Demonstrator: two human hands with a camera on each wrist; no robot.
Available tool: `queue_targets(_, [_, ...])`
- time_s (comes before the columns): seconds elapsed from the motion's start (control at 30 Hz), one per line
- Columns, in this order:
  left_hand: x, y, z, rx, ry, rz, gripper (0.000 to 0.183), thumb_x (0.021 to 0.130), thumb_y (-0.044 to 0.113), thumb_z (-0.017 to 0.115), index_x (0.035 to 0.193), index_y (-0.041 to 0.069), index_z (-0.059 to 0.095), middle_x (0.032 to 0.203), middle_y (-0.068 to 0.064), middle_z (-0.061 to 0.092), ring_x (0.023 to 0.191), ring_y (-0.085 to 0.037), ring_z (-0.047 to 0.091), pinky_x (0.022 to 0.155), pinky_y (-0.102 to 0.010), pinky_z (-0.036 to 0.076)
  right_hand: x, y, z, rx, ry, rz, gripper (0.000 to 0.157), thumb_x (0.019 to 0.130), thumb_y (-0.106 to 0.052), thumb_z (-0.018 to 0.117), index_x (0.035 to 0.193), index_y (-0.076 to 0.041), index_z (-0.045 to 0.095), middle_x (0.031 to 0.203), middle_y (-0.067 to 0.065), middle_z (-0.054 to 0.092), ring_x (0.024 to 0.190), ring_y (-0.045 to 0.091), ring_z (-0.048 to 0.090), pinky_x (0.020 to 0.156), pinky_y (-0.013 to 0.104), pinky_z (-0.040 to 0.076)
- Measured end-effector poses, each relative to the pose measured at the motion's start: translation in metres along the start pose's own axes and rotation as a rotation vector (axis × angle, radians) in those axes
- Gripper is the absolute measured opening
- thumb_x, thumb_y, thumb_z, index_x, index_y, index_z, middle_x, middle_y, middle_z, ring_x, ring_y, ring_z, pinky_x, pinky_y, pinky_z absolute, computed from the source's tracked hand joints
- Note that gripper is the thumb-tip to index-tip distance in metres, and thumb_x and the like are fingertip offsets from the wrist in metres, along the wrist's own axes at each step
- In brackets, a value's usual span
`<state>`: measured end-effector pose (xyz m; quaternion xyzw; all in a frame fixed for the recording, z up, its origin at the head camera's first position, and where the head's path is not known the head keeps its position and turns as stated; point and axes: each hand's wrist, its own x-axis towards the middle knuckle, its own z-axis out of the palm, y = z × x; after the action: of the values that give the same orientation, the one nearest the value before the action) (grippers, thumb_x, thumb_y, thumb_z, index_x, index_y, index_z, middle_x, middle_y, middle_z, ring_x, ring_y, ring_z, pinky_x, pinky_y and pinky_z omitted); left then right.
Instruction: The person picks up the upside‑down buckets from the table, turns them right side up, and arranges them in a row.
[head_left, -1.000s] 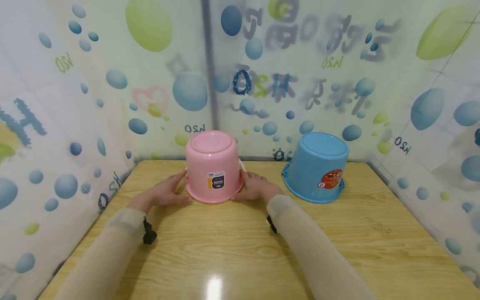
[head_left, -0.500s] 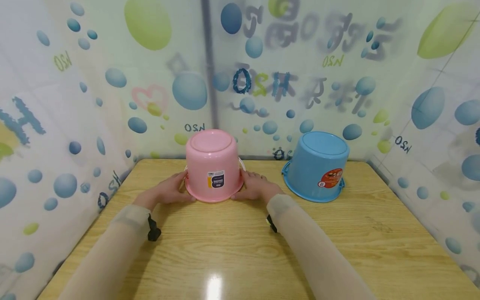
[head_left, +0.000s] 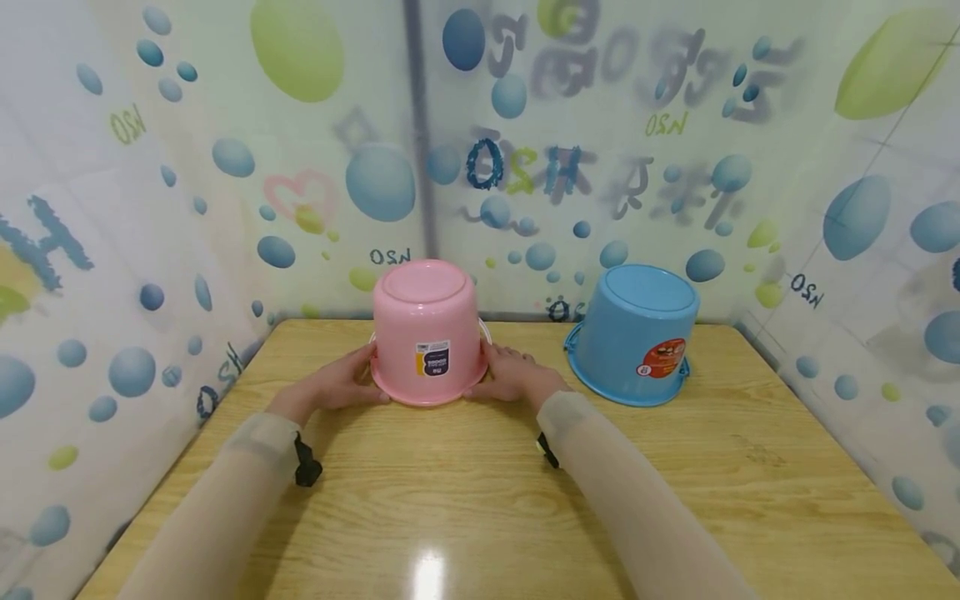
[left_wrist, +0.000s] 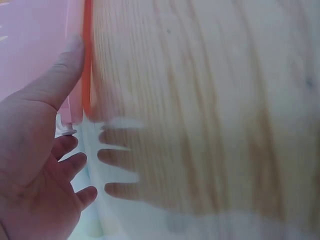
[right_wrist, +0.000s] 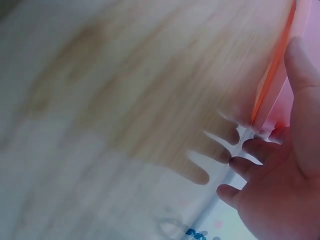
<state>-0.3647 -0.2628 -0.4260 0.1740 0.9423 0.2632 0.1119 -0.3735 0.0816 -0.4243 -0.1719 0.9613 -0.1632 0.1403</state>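
Observation:
A pink bucket [head_left: 401, 333] stands upside down on the wooden table [head_left: 465, 483], a label on its front and a white handle [head_left: 486, 331] low at its side. My left hand [head_left: 337, 383] holds its left side at the rim. In the left wrist view the thumb [left_wrist: 62, 72] lies along the rim and the curved fingers [left_wrist: 74, 162] reach round by the handle's end. On the opposite side my right hand [head_left: 516, 375] holds the rim in the same way, thumb [right_wrist: 300, 62] in front and fingers bent behind. Parts of the far fingers are hidden in the head view.
To the right, a blue bucket [head_left: 637, 333] with a red sticker also stands upside down, near the table's back. A curtain [head_left: 300, 142] printed with blue and green drops surrounds the table at the back and sides.
My left hand has moved in to the right, bringing its thumb to the front of the pink bucket's rim. The right hand and both buckets have stayed in place.

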Motion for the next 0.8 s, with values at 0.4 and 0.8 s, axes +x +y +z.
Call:
queue_targets(0.4, [-0.011,0.002,-0.003,-0.047,0.010,0.002,0.110,0.084,0.071,0.067,0.165,0.032,0.004,0.172,-0.011,0.010,0.156,-0.045,0.009,0.121,-0.068,0.013,-0.013,0.006,-0.004,0.170,0.015,-0.087,0.111,0.084,-0.077,0.062,0.166,-0.030,0.002,0.172,-0.001,0.016,0.158,0.027,0.019,0.127,0.051,0.019])
queue_targets(0.8, [-0.023,0.009,-0.004,-0.117,0.049,0.011,0.099,0.086,0.074,0.061,0.163,0.043,0.005,0.172,-0.003,0.012,0.156,-0.044,0.013,0.119,-0.070,0.020,-0.024,0.011,-0.011,0.277,0.010,-0.183,0.103,0.088,-0.078,0.054,0.163,-0.040,-0.006,0.172,-0.011,0.003,0.159,0.022,0.012,0.127,0.049,0.018])
